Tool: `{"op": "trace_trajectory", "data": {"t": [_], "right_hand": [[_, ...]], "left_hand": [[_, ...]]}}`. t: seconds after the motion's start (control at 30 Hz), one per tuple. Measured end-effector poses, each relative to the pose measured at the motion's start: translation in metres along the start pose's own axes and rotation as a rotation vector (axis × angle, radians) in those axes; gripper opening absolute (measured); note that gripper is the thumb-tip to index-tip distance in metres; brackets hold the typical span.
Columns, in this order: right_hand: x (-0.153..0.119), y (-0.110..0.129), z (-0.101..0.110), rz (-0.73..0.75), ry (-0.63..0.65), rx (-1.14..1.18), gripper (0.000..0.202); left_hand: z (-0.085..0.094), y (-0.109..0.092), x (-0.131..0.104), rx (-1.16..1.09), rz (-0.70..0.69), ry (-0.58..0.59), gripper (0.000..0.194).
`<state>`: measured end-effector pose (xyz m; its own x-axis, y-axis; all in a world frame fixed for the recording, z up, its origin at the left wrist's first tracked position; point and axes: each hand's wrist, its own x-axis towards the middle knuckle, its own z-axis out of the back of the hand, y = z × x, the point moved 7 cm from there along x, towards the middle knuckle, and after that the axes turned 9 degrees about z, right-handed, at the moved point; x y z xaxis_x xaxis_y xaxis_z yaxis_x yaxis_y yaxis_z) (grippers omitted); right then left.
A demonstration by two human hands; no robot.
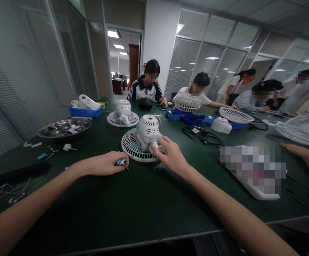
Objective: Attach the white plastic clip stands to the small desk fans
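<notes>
A white fan head [148, 129] with a round grille [133, 147] lies face down on the green table [133, 213], its motor housing upward. My right hand [170, 154] has its thumb and fingers closed on a small white part [153, 145] at the housing's near right side. Left of the grille, my left hand [108, 163] rests low over the table, its fingers wrapped round a small screwdriver with a light blue handle [120, 162]. The screwdriver's thin shaft points toward the table, near the grille's edge.
Behind stands another fan head [123, 108]. A metal tray [63, 133] of small parts and a blue bin [86, 112] are at left. Black cables [204, 135], blue trays [193, 119] and a white panel [250, 177] lie right. A co-worker's arm [306, 156] reaches in; people sit opposite.
</notes>
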<state>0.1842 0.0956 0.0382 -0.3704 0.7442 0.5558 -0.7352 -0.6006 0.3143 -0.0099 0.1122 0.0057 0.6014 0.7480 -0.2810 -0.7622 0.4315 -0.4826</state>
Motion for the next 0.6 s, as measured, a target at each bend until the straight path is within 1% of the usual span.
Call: {"op": "trace_trajectory", "data": {"t": [0.13, 0.4, 0.47, 0.6], "right_hand": [[-0.0004, 0.0024, -0.0004, 0.015, 0.008, 0.002, 0.028], [-0.0003, 0.0027, -0.002, 0.028, 0.022, -0.014, 0.027], [-0.0002, 0.0037, -0.0007, 0.035, -0.002, -0.023, 0.025], [-0.0012, 0.0089, 0.0051, 0.072, -0.09, -0.02, 0.019]], "left_hand": [[-0.0015, -0.0014, -0.0001, 0.012, 0.005, 0.001, 0.018], [-0.0026, -0.0071, -0.0006, 0.038, -0.02, -0.033, 0.018], [-0.003, -0.0067, 0.0004, 0.051, -0.025, -0.049, 0.019], [-0.005, -0.0033, 0.004, 0.083, -0.037, -0.081, 0.02]]}}
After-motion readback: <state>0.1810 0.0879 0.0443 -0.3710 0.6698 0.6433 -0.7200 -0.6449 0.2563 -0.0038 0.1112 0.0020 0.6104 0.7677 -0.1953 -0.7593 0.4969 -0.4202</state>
